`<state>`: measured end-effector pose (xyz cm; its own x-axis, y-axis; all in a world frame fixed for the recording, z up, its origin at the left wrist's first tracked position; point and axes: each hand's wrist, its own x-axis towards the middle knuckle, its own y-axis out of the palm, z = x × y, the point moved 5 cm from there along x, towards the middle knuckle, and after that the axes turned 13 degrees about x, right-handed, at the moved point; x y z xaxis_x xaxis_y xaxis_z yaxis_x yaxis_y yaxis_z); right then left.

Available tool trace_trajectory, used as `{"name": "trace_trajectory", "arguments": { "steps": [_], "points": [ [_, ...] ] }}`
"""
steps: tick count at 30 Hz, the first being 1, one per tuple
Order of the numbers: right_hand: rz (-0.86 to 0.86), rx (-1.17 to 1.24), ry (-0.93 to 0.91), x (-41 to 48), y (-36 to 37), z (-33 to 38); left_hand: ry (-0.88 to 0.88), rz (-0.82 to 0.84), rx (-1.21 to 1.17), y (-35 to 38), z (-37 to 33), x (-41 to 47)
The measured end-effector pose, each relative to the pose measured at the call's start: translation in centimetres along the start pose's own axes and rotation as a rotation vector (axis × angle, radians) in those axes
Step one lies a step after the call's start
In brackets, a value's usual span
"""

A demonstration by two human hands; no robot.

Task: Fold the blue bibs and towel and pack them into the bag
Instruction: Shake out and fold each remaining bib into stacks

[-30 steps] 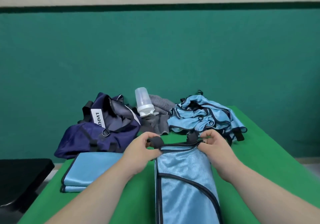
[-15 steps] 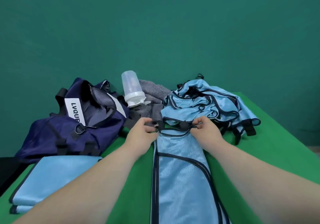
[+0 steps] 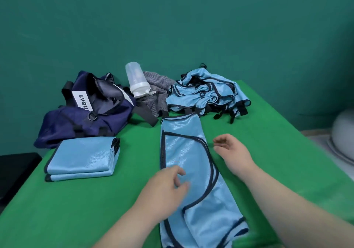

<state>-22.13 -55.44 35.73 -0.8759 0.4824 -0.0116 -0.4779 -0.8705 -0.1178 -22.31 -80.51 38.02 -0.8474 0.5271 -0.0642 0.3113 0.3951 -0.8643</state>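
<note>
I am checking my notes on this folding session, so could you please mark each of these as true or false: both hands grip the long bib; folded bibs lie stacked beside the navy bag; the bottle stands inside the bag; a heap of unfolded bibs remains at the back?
1. Both hands grip the long bib. False: the left hand hangs open over it and the right hand is open beside it.
2. Folded bibs lie stacked beside the navy bag. True.
3. The bottle stands inside the bag. False: it is outside, against the grey towel.
4. A heap of unfolded bibs remains at the back. True.
</note>
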Motion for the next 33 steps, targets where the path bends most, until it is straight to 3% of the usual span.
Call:
{"name": "trace_trajectory", "arguments": {
  "steps": [7,13,16,20,27,33],
  "points": [
    [0.030,0.025,-0.009,-8.7,-1.1,-0.6,-0.035,0.013,0.282,1.6,-3.0,-6.4],
    [0.079,-0.060,-0.014,-13.0,-1.8,-0.9,-0.145,-0.078,-0.021,1.2,-2.7,-7.1],
    [0.104,-0.190,-0.054,-13.7,-1.7,-1.2,-0.156,-0.060,0.006,1.1,-2.8,-7.3],
    [0.110,-0.240,-0.105,-13.7,-1.3,-1.0,-0.130,-0.017,0.214,2.1,-3.4,-6.9],
    [0.142,-0.253,-0.171,-13.9,-1.2,-1.3,-0.155,-0.168,-0.148,1.1,-2.3,-6.2],
    [0.282,-0.368,-0.384,-16.1,0.3,-0.7,-0.175,-0.153,-0.089,-0.6,3.2,-4.9]
  ]
}}
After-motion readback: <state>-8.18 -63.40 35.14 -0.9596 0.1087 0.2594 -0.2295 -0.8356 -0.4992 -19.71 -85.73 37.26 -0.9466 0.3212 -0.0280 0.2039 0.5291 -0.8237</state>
